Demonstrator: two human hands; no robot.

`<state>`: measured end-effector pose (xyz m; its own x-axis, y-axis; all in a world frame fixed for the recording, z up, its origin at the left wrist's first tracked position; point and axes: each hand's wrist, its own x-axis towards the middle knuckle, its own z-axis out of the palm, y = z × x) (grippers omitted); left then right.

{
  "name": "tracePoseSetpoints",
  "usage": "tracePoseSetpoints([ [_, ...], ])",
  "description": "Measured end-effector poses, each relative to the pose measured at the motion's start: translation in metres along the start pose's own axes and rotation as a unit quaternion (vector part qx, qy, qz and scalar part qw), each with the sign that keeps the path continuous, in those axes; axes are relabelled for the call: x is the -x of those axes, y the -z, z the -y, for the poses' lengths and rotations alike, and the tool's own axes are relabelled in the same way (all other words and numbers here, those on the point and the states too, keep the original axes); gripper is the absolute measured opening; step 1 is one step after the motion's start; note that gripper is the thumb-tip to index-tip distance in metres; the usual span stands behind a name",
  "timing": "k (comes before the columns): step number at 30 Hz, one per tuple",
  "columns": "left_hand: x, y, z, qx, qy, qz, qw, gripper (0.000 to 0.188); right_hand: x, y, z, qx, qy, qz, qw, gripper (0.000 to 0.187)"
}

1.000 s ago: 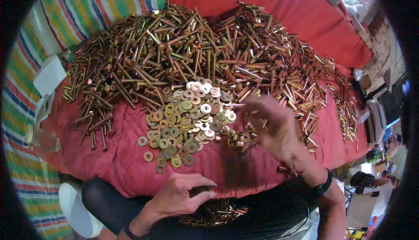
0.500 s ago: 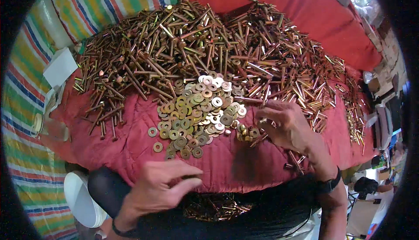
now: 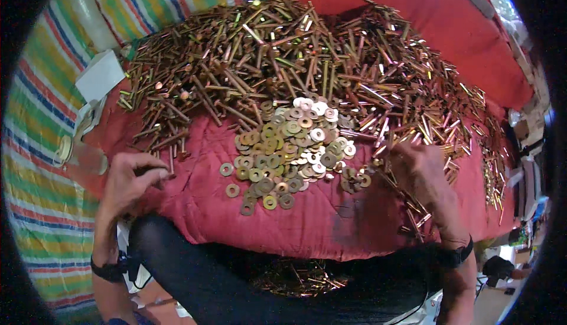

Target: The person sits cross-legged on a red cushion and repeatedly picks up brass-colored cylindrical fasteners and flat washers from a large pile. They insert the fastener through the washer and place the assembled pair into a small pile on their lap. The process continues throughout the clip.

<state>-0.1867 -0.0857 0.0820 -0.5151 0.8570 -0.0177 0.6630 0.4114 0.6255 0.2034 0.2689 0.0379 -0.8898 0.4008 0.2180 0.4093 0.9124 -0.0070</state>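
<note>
A large heap of brassy bolts point(image 3: 236, 59) lies across the red quilted cloth point(image 3: 201, 207). In front of it is a pile of flat round washers point(image 3: 295, 142). My left hand point(image 3: 133, 177) hovers at the heap's left end, beside a few loose bolts point(image 3: 171, 158). Its thumb and forefinger are curved with a small gap, and nothing shows between them. At the right, my right hand point(image 3: 419, 171) is bent downward with fingers curled, close to a small cluster of washers and nuts point(image 3: 354, 180). Its fingertips are partly hidden, so what they hold cannot be made out.
More bolts point(image 3: 418, 216) lie below my right hand at the near edge. Another batch of bolts point(image 3: 301, 278) sits low between my legs. A white box point(image 3: 100, 77) and a clear jar point(image 3: 82, 157) stand at the left, against striped sheeting point(image 3: 44, 207).
My left hand has moved from in front of the washers out to the left, toward the heap's end. My right hand stays by the small cluster. The whole view has shifted slightly.
</note>
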Motion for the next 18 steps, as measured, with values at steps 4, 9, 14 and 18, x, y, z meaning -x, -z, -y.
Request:
tracePoseSetpoints([
  [4, -0.012, 0.022, 0.027, 0.029, 0.033, 0.015, 0.999, 0.017, -0.012, -0.002, -0.004, 0.008, -0.074, -0.124, 0.989, 0.022],
  [9, -0.045, 0.013, 0.051, -0.101, -0.077, -0.002, 0.992, 0.023, -0.036, -0.028, 0.005, -0.172, 0.006, -0.102, 0.98, 0.028],
  [14, -0.057, -0.008, 0.078, -0.125, -0.117, 0.009, 0.985, 0.029, -0.062, -0.045, 0.01, -0.063, 0.119, -0.03, 0.99, 0.035],
  [18, -0.058, -0.014, 0.078, -0.164, -0.112, -0.012, 0.98, 0.032, -0.068, -0.039, 0.015, -0.004, 0.086, -0.056, 0.995, 0.037],
])
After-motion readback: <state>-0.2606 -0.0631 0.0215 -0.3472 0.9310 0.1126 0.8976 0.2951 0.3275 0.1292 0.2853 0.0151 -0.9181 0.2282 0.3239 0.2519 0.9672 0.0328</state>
